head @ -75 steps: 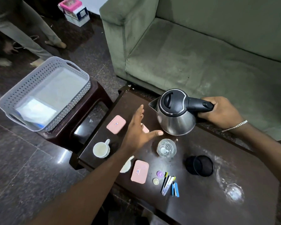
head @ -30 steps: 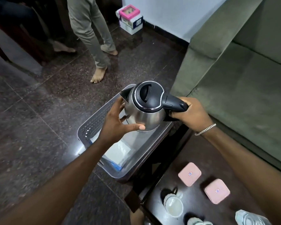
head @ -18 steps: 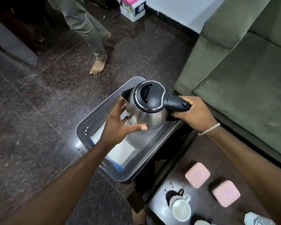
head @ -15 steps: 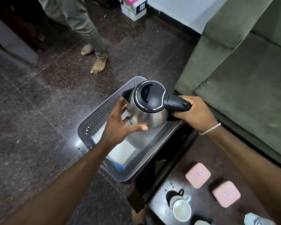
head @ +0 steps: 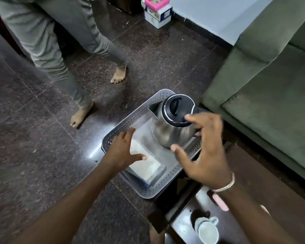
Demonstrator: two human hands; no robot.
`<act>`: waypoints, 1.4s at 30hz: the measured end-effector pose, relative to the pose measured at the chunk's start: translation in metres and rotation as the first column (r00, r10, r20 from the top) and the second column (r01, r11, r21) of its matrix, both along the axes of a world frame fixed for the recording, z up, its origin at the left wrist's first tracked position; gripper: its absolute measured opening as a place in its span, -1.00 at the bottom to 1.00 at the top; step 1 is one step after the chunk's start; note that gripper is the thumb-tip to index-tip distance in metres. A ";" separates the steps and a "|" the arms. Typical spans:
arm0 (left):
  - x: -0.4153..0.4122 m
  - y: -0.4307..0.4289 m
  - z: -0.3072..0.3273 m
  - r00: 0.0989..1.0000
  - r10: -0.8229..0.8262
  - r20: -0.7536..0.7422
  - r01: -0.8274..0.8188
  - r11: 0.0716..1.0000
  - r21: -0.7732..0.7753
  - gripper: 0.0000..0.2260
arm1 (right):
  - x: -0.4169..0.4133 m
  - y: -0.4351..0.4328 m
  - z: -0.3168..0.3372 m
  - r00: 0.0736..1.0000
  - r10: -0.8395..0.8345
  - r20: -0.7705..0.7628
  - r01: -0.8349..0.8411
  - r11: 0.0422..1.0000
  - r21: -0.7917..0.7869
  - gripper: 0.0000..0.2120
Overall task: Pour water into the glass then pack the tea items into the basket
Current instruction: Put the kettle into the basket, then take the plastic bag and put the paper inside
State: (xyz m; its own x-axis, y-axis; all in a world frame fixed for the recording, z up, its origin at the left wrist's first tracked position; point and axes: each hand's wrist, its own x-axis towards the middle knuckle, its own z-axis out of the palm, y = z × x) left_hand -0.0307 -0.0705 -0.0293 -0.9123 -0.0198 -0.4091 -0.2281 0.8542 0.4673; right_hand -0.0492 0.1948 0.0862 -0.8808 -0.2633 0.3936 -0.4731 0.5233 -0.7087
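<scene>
The steel kettle (head: 171, 132) with a black lid stands upright inside the grey perforated basket (head: 128, 120), at its far end. A white packet (head: 144, 164) lies in the basket's near part. My left hand (head: 123, 150) hovers open over the basket's left side, above the packet. Just near of the kettle, my right hand (head: 204, 152) is open with fingers spread, off the handle. A white cup (head: 207, 230) stands on the dark table (head: 183, 228) at the bottom right. A pink box (head: 219, 201) shows partly behind my right wrist.
The basket rests on a dark stool (head: 165, 208) beside the table. A green sofa (head: 271, 95) fills the right side. A barefoot person (head: 60, 55) stands on the dark tiled floor at the upper left. A pink-topped carton (head: 156, 11) sits by the wall.
The kettle went from above the basket down into it. Both hands have let go of it and drawn back toward me, now open.
</scene>
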 end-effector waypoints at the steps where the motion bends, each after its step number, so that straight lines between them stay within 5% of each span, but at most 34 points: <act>1: 0.001 -0.001 -0.002 0.999 -0.025 0.027 0.027 0.997 -0.078 0.03 | 0.009 -0.013 -0.008 0.997 0.054 0.058 -0.052 0.998 -0.024 -0.40; 4: 0.000 -0.002 -0.006 0.996 -0.029 0.084 0.047 0.975 -0.216 -0.04 | 0.031 -0.049 -0.043 0.931 0.144 0.336 -0.169 0.985 0.044 -0.48; 8: -0.003 0.003 -0.008 0.994 0.013 0.112 0.020 0.957 -0.291 -0.09 | 0.046 -0.082 -0.091 0.802 0.060 0.594 -0.332 0.872 0.361 -0.43; 12: -0.006 0.008 -0.007 0.989 0.037 0.140 0.015 0.935 -0.353 -0.18 | 0.056 -0.098 -0.116 0.808 0.005 0.590 -0.373 0.779 0.504 -0.43; 17: -0.011 0.008 -0.003 0.982 0.103 0.161 -0.060 0.967 -0.249 -0.29 | 0.063 -0.105 -0.124 0.858 -0.012 0.514 -0.333 0.750 0.572 -0.38; 23: -0.016 0.003 0.005 0.953 0.222 0.207 -0.202 0.973 -0.112 -0.70 | 0.062 -0.106 -0.116 0.857 0.015 0.515 -0.362 0.727 0.583 -0.43; 29: -0.013 0.011 0.023 0.868 0.436 0.236 -0.470 0.875 0.112 -0.68 | 0.064 -0.098 -0.098 0.850 0.036 0.525 -0.279 0.876 0.392 -0.54; 34: 0.017 0.025 0.052 0.783 0.511 0.355 -0.590 0.429 0.684 -0.55 | 0.063 -0.079 -0.080 0.838 -0.068 0.541 -0.009 0.990 0.138 -0.92; 38: 0.052 0.049 0.058 0.854 0.499 0.150 -0.450 0.561 0.695 -0.53 | 0.068 -0.058 -0.065 0.775 -0.108 0.623 0.208 0.974 -0.090 -0.69; 42: 0.076 0.076 0.067 0.864 0.497 -0.077 -0.323 0.666 0.673 -0.84 | 0.075 -0.029 -0.048 0.738 -0.027 0.674 0.314 0.898 -0.308 -0.76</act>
State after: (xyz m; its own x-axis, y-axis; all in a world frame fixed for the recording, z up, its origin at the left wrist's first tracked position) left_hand 0.0452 0.0060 0.0377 -0.9400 -0.2387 -0.2440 -0.2925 0.1949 0.9362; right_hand 0.0262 0.1655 0.0387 -0.9679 -0.0399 -0.2481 0.2379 0.1721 -0.9559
